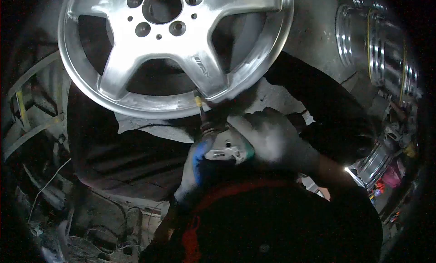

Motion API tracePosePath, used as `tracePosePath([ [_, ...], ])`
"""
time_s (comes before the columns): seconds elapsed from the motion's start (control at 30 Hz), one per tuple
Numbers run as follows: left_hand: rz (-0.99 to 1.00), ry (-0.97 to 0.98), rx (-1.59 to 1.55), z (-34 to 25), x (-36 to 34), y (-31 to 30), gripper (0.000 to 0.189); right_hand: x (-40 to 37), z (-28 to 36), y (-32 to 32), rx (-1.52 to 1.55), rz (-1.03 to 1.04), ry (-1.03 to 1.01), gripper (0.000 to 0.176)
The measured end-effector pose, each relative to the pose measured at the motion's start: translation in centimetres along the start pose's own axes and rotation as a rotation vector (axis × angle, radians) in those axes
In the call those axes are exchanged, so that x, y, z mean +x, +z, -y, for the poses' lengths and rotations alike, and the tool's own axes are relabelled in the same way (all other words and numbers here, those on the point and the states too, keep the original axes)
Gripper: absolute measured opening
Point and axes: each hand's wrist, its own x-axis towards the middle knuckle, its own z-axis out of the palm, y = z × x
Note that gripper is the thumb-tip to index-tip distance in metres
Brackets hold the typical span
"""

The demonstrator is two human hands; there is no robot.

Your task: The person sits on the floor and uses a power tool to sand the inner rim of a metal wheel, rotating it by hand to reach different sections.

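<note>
A silver alloy wheel (pixel 154 45) fills the upper part of the head view, one spoke bearing dark lettering. Below its rim is a handheld power tool (pixel 227 147) with a metal head and a green part. Its narrow shaft, marked with yellow, points up at the rim beside the lettered spoke; whether the tip touches is unclear. My left hand (pixel 193 170), in a grey and blue glove, is wrapped round the tool's left side. My right hand (pixel 268 135), in a grey glove, closes over its right side. The tool's rear is hidden in shadow.
Several shiny wheel rims (pixel 377 45) stand at the upper right. My dark-clothed legs lie on both sides beneath the wheel. A metal frame (pixel 38 113) is at the left, with thin wires at the lower left. Small coloured items and a pink object (pixel 392 175) lie at the right.
</note>
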Motion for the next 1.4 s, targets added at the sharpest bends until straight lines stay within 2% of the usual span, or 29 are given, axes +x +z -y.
tracePosePath([
  [0.03, 0.029, -0.104, -0.118, 0.3, 0.3, 0.0, 0.051, -0.3, -0.1, -0.5, 0.004, 0.031, 0.04, 0.038],
  [0.07, -0.002, -0.138, -0.03, -1.2, 0.2, 1.5, 0.048, -0.4, -0.2, -0.5, 0.002, 0.034, 0.035, 0.038],
  [0.1, -0.005, -0.133, -0.032, -0.8, 0.0, 1.0, 0.048, -0.4, -0.3, -0.2, -0.016, 0.065, 0.023, 0.04],
  [0.17, 0.148, -0.083, -0.213, 0.1, 0.0, -0.5, 0.049, -0.4, -0.7, 0.8, -0.033, 0.093, 0.006, 0.042],
  [0.23, 0.143, -0.048, -0.118, 0.7, 0.1, -1.0, 0.049, -0.6, -1.1, 2.1, -0.045, -0.059, -0.111, 0.046],
  [0.3, 0.142, -0.019, -0.022, 1.1, 0.4, -0.8, 0.05, -0.9, -1.3, 1.8, 0.003, -0.051, -0.088, 0.048],
  [0.37, -0.007, -0.137, -0.242, 1.5, 0.7, -0.5, 0.061, -1.2, -1.2, 1.1, 0.049, -0.041, -0.064, 0.049],
  [0.47, 0.003, -0.143, -0.081, 1.9, 1.0, -1.1, 0.06, -1.5, -1.1, 0.8, 0.029, 0.046, 0.008, 0.052],
  [0.6, 0.075, -0.139, -0.234, 1.8, 0.6, -0.9, 0.057, -1.6, -1.7, 2.3, 0.002, 0.012, -0.024, 0.06],
  [0.67, -0.015, -0.155, -0.094, 1.9, 1.0, -1.1, 0.056, -1.7, -1.5, 1.6, 0.001, 0.006, -0.032, 0.062],
  [0.73, -0.006, -0.155, -0.037, 1.5, 0.7, -0.3, 0.055, -2.1, -1.2, 0.7, 0.068, 0.095, 0.068, 0.062],
  [0.9, 0.02, -0.118, 0.068, 1.5, 0.5, -0.8, 0.055, -1.7, -1.7, 1.6, 0.122, 0.012, -0.003, 0.063],
  [0.97, 0.029, -0.233, -0.234, 0.5, 0.3, 0.8, 0.053, -1.5, -1.7, 1.7, 0.132, -0.011, -0.024, 0.064],
  [1.0, 0.03, -0.232, -0.234, 1.0, 0.4, 0.2, 0.053, -1.5, -1.6, 1.5, 0.131, 0.023, 0.0, 0.063],
  [1.07, 0.014, 0.021, 0.297, 2.3, 0.8, -1.2, 0.054, -1.6, -1.5, 1.0, 0.129, 0.057, 0.022, 0.062],
  [1.2, -0.01, -0.005, 0.416, 1.9, 1.2, -0.6, 0.055, -1.4, -1.1, 0.2, 0.126, 0.078, 0.077, 0.055],
  [1.27, 0.042, -0.028, 0.196, 0.7, 0.9, 0.1, 0.057, -0.6, -0.8, 0.4, 0.121, 0.054, 0.076, 0.053],
  [1.3, 0.04, -0.027, 0.198, 0.2, 0.6, 0.0, 0.057, -0.2, -0.8, 0.6, 0.128, 0.056, 0.06, 0.051],
  [1.37, 0.227, 0.104, 0.384, -0.7, -0.1, -0.7, 0.045, -0.1, -0.9, 0.9, 0.134, 0.059, 0.045, 0.05],
  [1.4, 0.228, 0.103, 0.384, -0.5, 0.0, -0.5, 0.045, -0.2, -1.0, 1.1, 0.116, 0.052, 0.047, 0.048],
])
